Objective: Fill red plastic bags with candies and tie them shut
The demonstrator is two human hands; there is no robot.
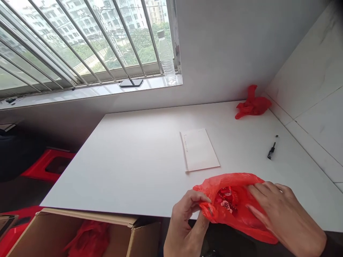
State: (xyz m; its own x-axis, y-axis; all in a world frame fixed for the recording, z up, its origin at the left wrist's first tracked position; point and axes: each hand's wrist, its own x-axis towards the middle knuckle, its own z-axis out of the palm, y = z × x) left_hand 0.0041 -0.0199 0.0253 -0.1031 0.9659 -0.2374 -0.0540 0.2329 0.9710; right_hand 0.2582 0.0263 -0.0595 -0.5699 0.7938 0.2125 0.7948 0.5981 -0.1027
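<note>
Capped clear bottle (166,59) upright on white windowsill (157,83), dark phone (131,83) lying flat, red stool (43,162) lower left

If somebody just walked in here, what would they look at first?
Probably the bright red plastic bag at the near edge of the white table: the left hand pinches its rim, and the right hand is at its opening. Next might be the crumpled red bag in the table's far right corner, then the clear bottle standing on the windowsill.
</note>
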